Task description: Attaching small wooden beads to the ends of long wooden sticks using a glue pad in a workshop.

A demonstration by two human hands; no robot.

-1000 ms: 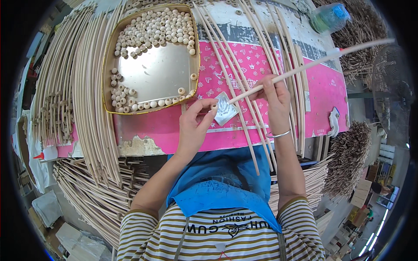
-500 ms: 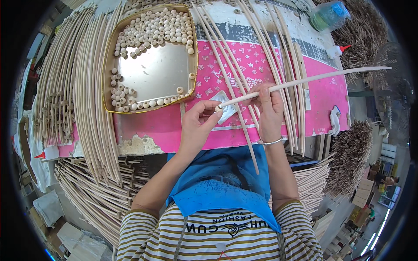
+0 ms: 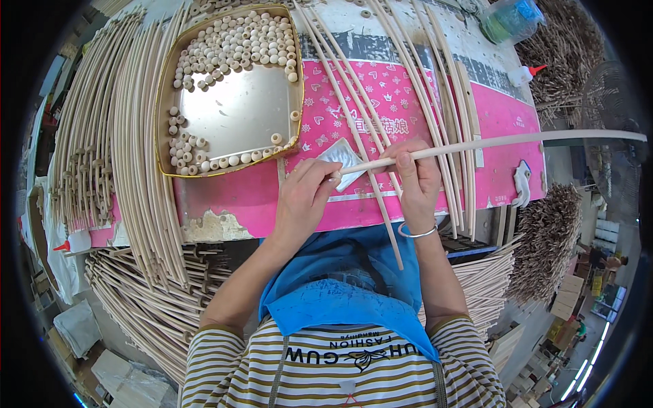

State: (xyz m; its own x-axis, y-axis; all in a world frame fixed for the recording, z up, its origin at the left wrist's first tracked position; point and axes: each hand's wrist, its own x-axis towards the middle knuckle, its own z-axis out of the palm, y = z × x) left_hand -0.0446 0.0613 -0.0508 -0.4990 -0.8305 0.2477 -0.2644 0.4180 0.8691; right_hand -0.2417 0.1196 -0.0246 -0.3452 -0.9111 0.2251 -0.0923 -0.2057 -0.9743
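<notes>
My right hand (image 3: 416, 182) grips a long pale wooden stick (image 3: 517, 141) close to its near end, and the stick reaches far out to the right over the table edge. My left hand (image 3: 303, 200) pinches the tip of that same stick with thumb and fingers; whether a bead sits between them I cannot tell. Just under the tip lies a small shiny white dish (image 3: 343, 158) on the pink table cover (image 3: 503, 112). A silver bangle circles my right wrist.
A gold metal tray (image 3: 235, 112) holds several round wooden beads (image 3: 238, 44) at the far left. Many long sticks (image 3: 129, 156) lie curved across the table's left and middle (image 3: 415, 81). A white glue bottle (image 3: 527, 73) and a green bag (image 3: 510, 19) stand at the far right.
The stick's far end has swung down toward level. Both hands have drawn slightly nearer to me, with the left fingers closing on the stick's tip.
</notes>
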